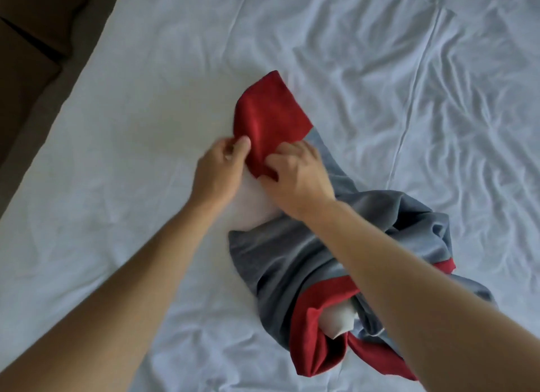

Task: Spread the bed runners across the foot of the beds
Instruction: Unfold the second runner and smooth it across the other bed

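The bed runner (pixel 295 263), grey with red ends, lies bunched in a loose heap on the white sheet (pixel 117 187) of the bed, a little right of the middle of the view, and it is not spread out. Its far red end (pixel 268 114) is lifted and folded over toward the upper left, while the other red end (pixel 318 342) is crumpled at the near side, wrapped around a small patch of white fabric (pixel 340 321). The left hand (pixel 219 169) pinches the left edge of the far red end between thumb and fingers, so its grip is narrow and holding the runner. The right hand (pixel 295 172) sits just beside it, fingers curled into the same red fold where it meets the grey cloth, also holding the runner; the 2 hands are close together, nearly touching. The right forearm crosses over the grey middle of the heap. The sheet is wrinkled, most heavily on the right and at the far side, and smoother to the left of the hands. The left edge of the bed (pixel 58 105) runs diagonally from the top toward the lower left, with dark brown floor (pixel 26 40) beyond it. Broad stretches of open sheet lie on both sides of the heap and beyond it.
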### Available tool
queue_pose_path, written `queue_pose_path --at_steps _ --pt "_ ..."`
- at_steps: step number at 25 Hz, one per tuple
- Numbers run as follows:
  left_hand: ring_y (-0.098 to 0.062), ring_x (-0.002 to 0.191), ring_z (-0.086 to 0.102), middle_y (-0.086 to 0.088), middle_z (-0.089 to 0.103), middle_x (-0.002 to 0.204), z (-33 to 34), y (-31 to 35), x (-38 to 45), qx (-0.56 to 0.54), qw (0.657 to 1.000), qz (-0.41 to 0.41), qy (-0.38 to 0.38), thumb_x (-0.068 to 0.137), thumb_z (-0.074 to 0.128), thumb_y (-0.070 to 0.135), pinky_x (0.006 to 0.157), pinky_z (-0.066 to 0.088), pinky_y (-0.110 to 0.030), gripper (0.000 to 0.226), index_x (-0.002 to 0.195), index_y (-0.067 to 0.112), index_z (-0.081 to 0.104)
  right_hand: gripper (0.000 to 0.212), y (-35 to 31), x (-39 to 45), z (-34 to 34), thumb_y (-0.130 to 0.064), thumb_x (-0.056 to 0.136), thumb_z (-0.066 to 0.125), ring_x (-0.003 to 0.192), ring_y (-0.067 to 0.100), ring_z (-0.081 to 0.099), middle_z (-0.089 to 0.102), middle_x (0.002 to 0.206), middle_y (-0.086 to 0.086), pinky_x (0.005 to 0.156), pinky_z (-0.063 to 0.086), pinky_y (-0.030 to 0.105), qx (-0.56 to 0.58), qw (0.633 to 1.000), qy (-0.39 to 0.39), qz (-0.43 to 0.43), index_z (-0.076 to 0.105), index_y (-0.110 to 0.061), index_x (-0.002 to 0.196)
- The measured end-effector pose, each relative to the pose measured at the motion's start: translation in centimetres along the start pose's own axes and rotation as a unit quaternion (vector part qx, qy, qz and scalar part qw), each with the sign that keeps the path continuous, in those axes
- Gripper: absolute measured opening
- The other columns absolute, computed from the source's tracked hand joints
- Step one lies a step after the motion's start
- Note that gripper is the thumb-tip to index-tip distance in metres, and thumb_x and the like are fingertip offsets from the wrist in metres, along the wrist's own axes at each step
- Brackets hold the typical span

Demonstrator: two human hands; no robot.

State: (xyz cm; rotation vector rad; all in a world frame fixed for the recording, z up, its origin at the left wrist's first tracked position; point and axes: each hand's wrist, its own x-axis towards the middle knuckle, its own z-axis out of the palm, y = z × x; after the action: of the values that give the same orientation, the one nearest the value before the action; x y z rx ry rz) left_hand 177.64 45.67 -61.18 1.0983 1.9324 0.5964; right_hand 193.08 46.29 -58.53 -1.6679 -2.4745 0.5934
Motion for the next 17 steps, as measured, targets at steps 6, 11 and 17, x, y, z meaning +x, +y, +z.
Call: queue_pose_path --at_steps 6,11,17 --pt "-0.023 0.1 0.064 0.006 0.067 0.103 -0.5 1.4 5.0 0.066 0.998 -0.018 0.002 0.076 0.065 0.056 0.092 0.051 -0.039 0.049 0.112 0.023 0.06 0.031 -1.4 -3.6 2.7 -0.047 0.092 0.054 0.099 0.018 0.054 0.064 0.09 -0.007 0.116 0.025 0.044 -0.027 0.986 -0.125 -0.105 0.075 -0.025 0.089" --pt "-0.037 0.085 0.064 -0.007 0.067 0.081 -2.2 -2.7 3.0 0.209 0.977 0.018 0.043 0.089 0.063 0.033 0.088 0.048 -0.045 0.019 0.08 0.018 0.058 0.028 3.1 -0.2 0.8 -0.029 0.095 0.05 0.098 0.029 0.062 0.07 0.103 0.007 0.101 0.041 0.044 -0.034 0.994 0.065 0.081 0.069 -0.014 0.108" --pt "-0.043 0.087 0.062 -0.017 0.066 0.083 -11.8 -12.8 -3.1 0.253 0.946 -0.154 0.135 0.087 0.064 0.025 0.087 0.036 -0.046 0.016 0.081 0.011 0.058 0.048 3.8 1.3 1.7 -0.049 0.091 0.053 0.123 0.029 0.05 0.061 0.128 0.005 0.119 0.021 0.045 -0.098 0.979 -0.172 0.057 0.06 -0.023 0.131"
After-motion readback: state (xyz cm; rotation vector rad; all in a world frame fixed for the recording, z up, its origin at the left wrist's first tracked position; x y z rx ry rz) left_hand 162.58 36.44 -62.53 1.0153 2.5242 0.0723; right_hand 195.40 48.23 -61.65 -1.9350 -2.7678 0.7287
